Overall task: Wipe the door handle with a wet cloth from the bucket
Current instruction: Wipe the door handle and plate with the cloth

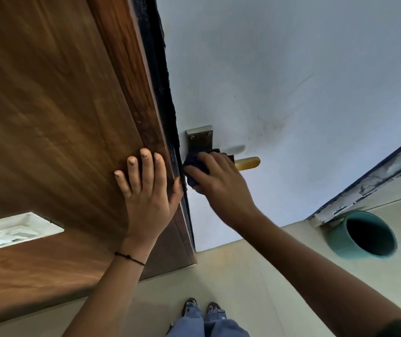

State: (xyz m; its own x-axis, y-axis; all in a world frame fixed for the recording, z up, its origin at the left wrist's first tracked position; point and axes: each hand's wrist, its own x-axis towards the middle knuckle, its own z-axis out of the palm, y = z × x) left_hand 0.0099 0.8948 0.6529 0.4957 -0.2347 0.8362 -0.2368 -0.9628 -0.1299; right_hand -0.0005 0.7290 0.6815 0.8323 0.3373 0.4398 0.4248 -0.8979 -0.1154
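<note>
You are in the wiping step: your right hand (221,183) has its grip closed on the dark blue cloth (196,166), pressing it against the door handle (247,163) where the lever meets its metal backplate (199,139) on the pale door. The yellowish outer end of the lever is bare of cloth. Your left hand (146,190) lies flat and open on the brown wooden panel (56,113), thumb at its edge, gripping nothing. The teal bucket (362,235) stands on the floor to your right, well apart. Next, judging by this, slide the cloth outward along the lever to its tip.
</note>
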